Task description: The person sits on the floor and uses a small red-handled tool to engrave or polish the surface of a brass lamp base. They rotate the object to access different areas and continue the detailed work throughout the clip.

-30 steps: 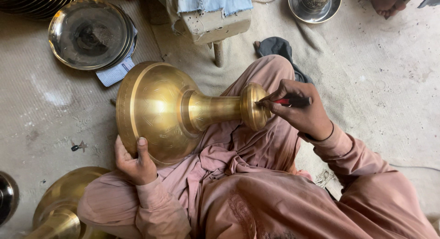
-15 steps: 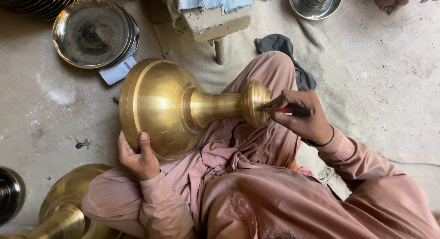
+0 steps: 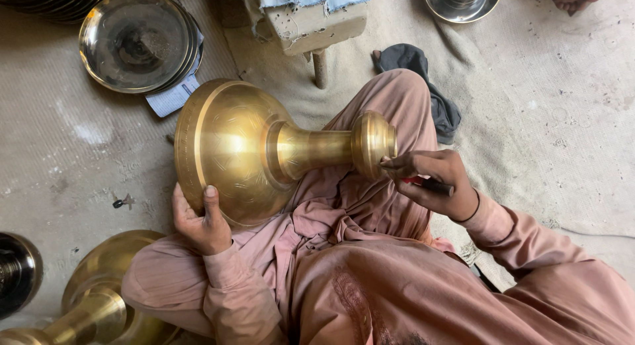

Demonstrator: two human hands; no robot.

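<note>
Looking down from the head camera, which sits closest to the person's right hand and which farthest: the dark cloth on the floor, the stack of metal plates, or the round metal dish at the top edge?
From the right hand:
1. Dark cloth, on the floor just above it, beside the knee.
2. Round metal dish, at the top edge, farther up.
3. Stack of metal plates, far across at upper left, beyond the brass vase.

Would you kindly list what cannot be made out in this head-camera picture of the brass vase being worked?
- Tool tip: the right hand hides where the red-handled tool meets the brass vase.
- Vase underside: hidden by the lap and left hand.
- Second brass vessel: cut off by the bottom edge.
- Engraved pattern: too fine to read.
</note>
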